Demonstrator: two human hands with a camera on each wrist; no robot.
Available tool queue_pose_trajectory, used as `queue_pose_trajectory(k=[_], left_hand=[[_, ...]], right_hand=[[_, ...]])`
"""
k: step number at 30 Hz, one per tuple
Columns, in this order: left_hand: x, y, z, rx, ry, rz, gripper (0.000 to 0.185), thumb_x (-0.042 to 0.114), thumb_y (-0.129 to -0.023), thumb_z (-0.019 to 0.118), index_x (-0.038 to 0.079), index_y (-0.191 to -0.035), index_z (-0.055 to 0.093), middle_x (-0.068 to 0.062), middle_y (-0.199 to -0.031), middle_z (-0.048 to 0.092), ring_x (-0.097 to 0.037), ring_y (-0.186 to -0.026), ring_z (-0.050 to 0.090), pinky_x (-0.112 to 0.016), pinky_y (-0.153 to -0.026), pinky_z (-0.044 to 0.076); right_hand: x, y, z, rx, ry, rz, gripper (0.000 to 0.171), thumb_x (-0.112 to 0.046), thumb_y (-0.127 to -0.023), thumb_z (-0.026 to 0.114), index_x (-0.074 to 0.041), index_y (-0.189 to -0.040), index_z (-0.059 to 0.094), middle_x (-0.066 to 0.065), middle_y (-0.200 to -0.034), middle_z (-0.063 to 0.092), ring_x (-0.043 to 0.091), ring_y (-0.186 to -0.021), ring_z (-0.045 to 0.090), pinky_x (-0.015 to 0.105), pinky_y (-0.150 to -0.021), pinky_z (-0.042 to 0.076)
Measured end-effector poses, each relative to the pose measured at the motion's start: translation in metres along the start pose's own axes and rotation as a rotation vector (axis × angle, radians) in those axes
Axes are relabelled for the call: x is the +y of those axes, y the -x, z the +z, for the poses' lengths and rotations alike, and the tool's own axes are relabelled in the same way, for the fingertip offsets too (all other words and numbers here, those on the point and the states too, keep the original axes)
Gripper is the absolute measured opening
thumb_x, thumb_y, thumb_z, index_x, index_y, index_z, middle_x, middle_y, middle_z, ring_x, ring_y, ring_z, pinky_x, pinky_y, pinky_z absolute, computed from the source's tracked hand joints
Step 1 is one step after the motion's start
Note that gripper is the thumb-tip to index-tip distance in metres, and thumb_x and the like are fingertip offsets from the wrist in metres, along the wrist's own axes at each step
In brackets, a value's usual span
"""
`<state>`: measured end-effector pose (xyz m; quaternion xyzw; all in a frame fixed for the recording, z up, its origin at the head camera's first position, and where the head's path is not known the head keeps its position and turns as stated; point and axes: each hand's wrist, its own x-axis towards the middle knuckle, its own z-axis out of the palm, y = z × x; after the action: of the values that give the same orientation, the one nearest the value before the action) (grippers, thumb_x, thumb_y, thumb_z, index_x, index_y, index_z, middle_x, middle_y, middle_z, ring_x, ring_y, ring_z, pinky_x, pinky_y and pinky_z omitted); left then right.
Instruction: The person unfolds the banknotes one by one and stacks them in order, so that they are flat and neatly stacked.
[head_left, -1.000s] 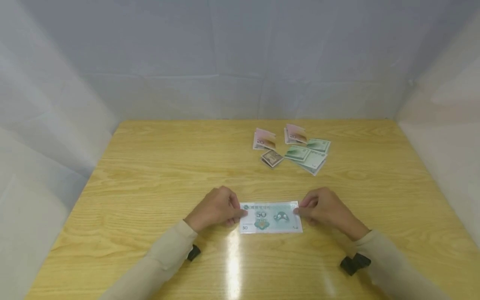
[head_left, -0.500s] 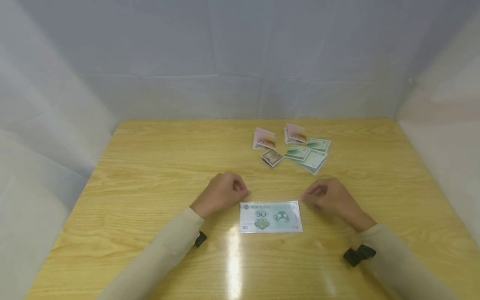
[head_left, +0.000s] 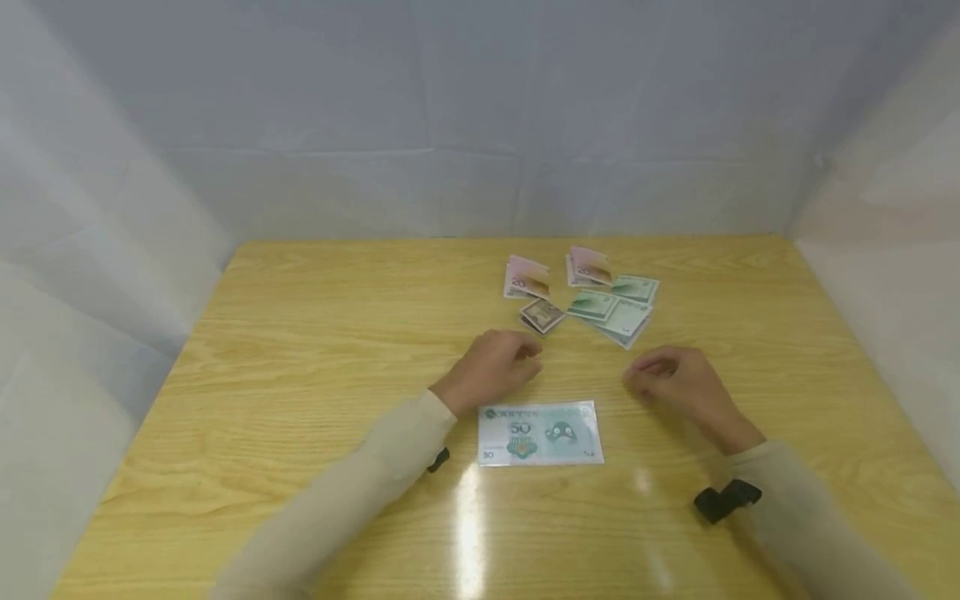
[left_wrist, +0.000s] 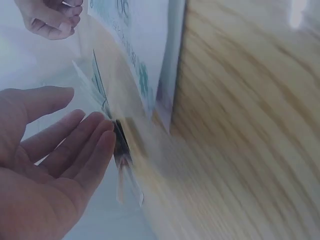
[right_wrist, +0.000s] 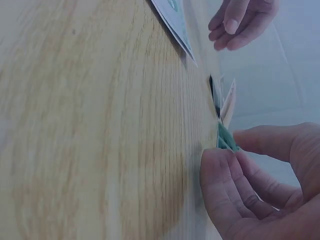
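One flat 50 note [head_left: 540, 433] lies at lower centre on the table [head_left: 300, 350], both empty, loosely curled hands, left [head_left: 491, 371] and right [head_left: 675, 383], now lifted off it toward five folded notes [head_left: 581, 296] above centre.

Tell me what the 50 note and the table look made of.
50 note: printed paper, possibly laminated; it lies very flat and has a pale glossy border, so I can't be sure. Table: light wood or wood-look laminate, with visible grain and a glossy finish reflecting a light streak.
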<state>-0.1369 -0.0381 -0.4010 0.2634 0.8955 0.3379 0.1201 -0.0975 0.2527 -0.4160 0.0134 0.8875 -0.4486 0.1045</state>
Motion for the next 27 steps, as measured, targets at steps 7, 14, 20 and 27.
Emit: queue_pose_trajectory(k=[7,14,20,27], left_hand=[[0.010,-0.019,0.012,-0.102,-0.067,0.094,0.036,0.013,-0.101,0.063,0.000,-0.134,0.061,-0.013,-0.135,0.064,-0.024,-0.124,0.061,-0.032,-0.107,0.049],[0.020,-0.035,0.025,-0.207,-0.140,0.207,0.047,0.016,-0.102,0.061,0.000,-0.145,0.049,-0.012,-0.137,0.061,-0.022,-0.125,0.058,-0.028,-0.109,0.046],[0.031,-0.044,0.031,-0.239,-0.247,0.266,0.053,0.021,-0.105,0.056,-0.002,-0.150,0.042,-0.018,-0.155,0.043,-0.027,-0.143,0.042,-0.029,-0.121,0.030],[0.039,-0.053,0.039,-0.299,-0.317,0.232,0.063,0.029,-0.108,0.050,-0.001,-0.157,0.027,-0.016,-0.165,0.023,-0.026,-0.152,0.024,-0.029,-0.125,0.017]], right_hand=[[0.003,0.001,-0.004,0.025,-0.080,0.007,0.038,-0.020,-0.094,0.074,0.009,-0.116,0.065,0.017,-0.101,0.073,0.019,-0.083,0.071,0.024,-0.073,0.060],[0.005,0.000,-0.007,0.027,-0.159,0.027,0.042,-0.016,-0.095,0.072,0.013,-0.123,0.060,0.023,-0.108,0.070,0.016,-0.085,0.071,0.024,-0.078,0.061],[0.006,0.001,-0.009,0.037,-0.153,0.029,0.044,-0.019,-0.095,0.072,0.012,-0.124,0.061,0.022,-0.111,0.068,0.014,-0.087,0.070,0.021,-0.077,0.059],[0.008,0.000,-0.009,0.036,-0.175,0.016,0.042,-0.016,-0.095,0.072,0.013,-0.124,0.060,0.023,-0.111,0.069,0.010,-0.087,0.070,0.022,-0.078,0.060]])
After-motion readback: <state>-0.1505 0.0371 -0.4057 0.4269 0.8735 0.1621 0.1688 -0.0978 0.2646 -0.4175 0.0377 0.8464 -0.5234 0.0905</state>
